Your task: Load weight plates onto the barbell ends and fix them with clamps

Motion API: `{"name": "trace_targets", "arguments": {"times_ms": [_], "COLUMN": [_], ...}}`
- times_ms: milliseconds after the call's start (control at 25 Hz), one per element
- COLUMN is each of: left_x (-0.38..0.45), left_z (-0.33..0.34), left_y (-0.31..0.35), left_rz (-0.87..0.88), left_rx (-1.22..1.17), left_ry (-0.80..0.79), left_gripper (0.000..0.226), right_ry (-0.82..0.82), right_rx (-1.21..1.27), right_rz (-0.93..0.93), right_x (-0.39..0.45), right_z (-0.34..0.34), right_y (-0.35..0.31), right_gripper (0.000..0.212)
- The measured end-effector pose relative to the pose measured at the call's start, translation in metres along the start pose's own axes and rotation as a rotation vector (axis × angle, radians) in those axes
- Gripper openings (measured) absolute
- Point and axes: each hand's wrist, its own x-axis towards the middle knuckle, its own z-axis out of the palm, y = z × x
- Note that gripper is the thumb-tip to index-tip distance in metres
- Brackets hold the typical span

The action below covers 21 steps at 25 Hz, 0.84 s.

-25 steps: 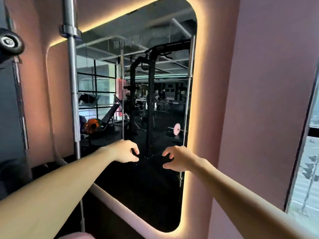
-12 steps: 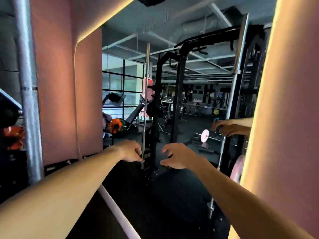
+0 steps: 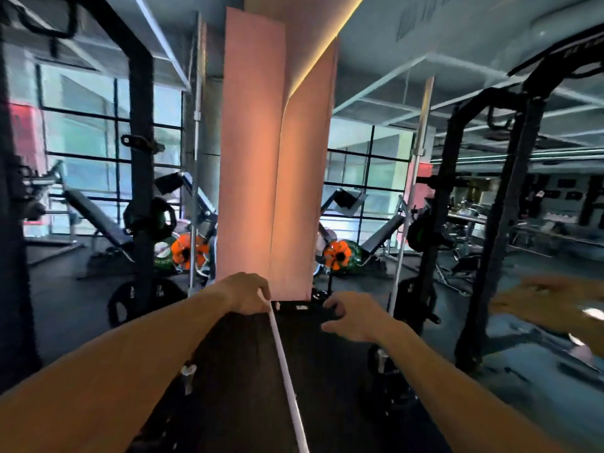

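Ahead, I count two hands, both mine, stretched out at about the same height. My left hand [image 3: 245, 293] is loosely curled, knuckles up; I cannot tell whether it holds anything, since its fingers are turned away from me. My right hand [image 3: 351, 317] hangs with fingers bent and spread, gripping nothing.

Two upright barbells show: one barbell [image 3: 195, 165] stands vertical just left of the pink pillar [image 3: 251, 152], above and behind my left hand; a second, paler bar [image 3: 412, 194] stands to the right, tilted slightly, above and right of my right hand. Each has its long axis running floor to ceiling.

One black weight plate [image 3: 143, 299] leans at the foot of the black rack post [image 3: 141, 158], left of my left hand. Two orange plates appear, one [image 3: 188, 251] left of the pillar and one [image 3: 338, 255] right of it; that side looks mirrored.
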Motion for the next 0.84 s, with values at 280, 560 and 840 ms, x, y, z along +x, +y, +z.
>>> {"name": "trace_targets", "arguments": {"times_ms": [280, 560, 840], "left_x": [0.144, 0.353, 0.571], "left_z": [0.012, -0.041, -0.048], "left_y": [-0.117, -0.235, -0.323], "left_rz": [-0.171, -0.183, -0.166], "left_rx": [-0.009, -0.021, -0.034], "left_ry": [0.028, 0.099, 0.064], "left_gripper": [0.04, 0.034, 0.022], "right_ry": [-0.104, -0.071, -0.081], "right_rx": [0.037, 0.08, 0.102], "right_rz": [-0.165, -0.19, -0.175], "right_x": [0.207, 0.461, 0.693], "right_z": [0.056, 0.053, 0.072], "right_y": [-0.002, -0.01, 0.004], "right_gripper": [0.05, 0.05, 0.052]}}
